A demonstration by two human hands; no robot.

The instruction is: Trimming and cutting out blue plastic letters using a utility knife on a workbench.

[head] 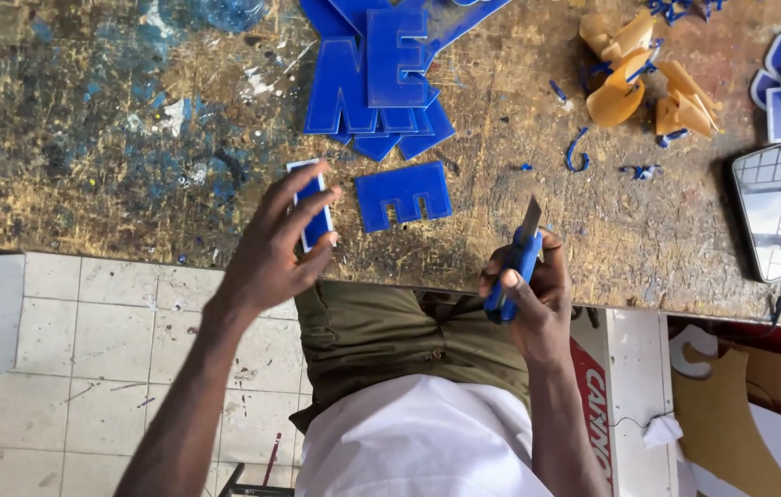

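So, starting at the fingers: my left hand [271,244] has its fingertips pinched on the long edges of a small blue plastic piece [314,204], a flat strip with a pale edge, held up just over the near edge of the workbench [133,138]. My right hand [533,294] is wrapped tight round a blue utility knife [517,262], blade pointing up and away from me. That piece looks light, stiff and slick, probably acrylic, so I'd guess it snaps rather than bends; gripping the edges like this seems right, faces would slide. Just past it one blue letter [404,193] lies flat, then a stack of blue letters [381,78], yellowish peeled backing scraps [639,78] and a phone [772,212] off right. Hard to tell: my fingers cover much of the piece, so its full shape is a guess, and the stack runs off the top.
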